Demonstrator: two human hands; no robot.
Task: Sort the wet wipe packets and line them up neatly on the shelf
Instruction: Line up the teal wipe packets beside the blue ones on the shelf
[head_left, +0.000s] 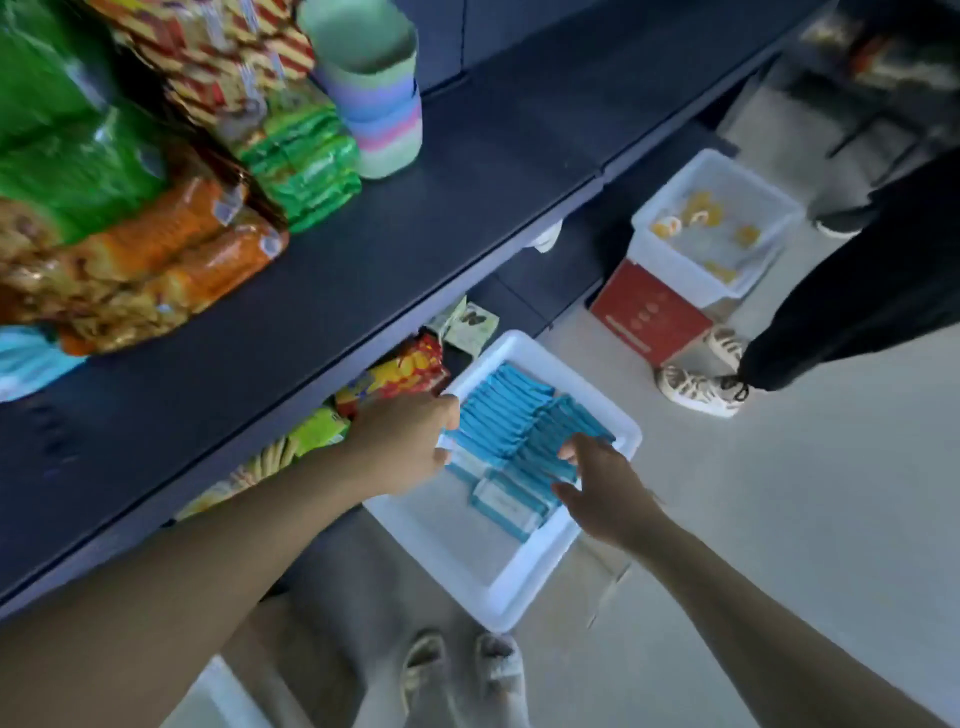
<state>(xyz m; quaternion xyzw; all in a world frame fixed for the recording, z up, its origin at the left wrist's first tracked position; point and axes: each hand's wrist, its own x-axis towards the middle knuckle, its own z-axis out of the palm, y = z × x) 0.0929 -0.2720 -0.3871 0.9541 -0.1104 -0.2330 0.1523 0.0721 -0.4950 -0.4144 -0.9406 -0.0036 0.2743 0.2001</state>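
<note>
Head view: blue wet wipe packets (511, 415) stand in rows inside white bin (524, 577) on the floor below the shelf (363, 270). Left hand (402, 447) grip curled on packets at the row's left end; right hand (605, 493) grip loose, fingertips touching the right row.

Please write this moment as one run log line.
left hand: on blue packets | right hand: on packets | white bin: on floor

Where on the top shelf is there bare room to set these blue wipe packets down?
The shelf is bare from the stacked cups rightward, and along its front edge below the snack bags. The left back is crowded with snacks. The wipe packets fill the far part of the white bin, with both hands among them; its near part is bare.
</note>
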